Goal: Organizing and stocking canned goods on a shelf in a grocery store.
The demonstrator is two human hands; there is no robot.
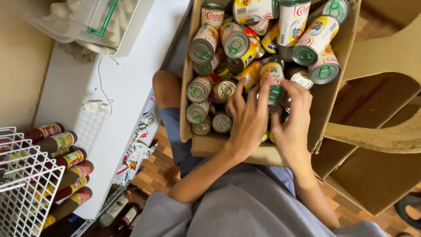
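While propped on the person's knees, the open brown cardboard box (198,131) keeps its heaped tins within reach.
Left hand (248,118) and right hand (293,123) close their fingers (263,94) together round one yellow-labelled tin can (272,77), upright amid the pile.

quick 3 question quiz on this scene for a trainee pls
1. True or false: both hands are inside the cardboard box of cans.
2. What lies in a row beside the white wire rack? A) sauce bottles B) plates C) towels
3. Fill in: the right hand's fingers touch an upright ____ with a green pull tab.

Key: 1 true. 2 A, the sauce bottles. 3 can.
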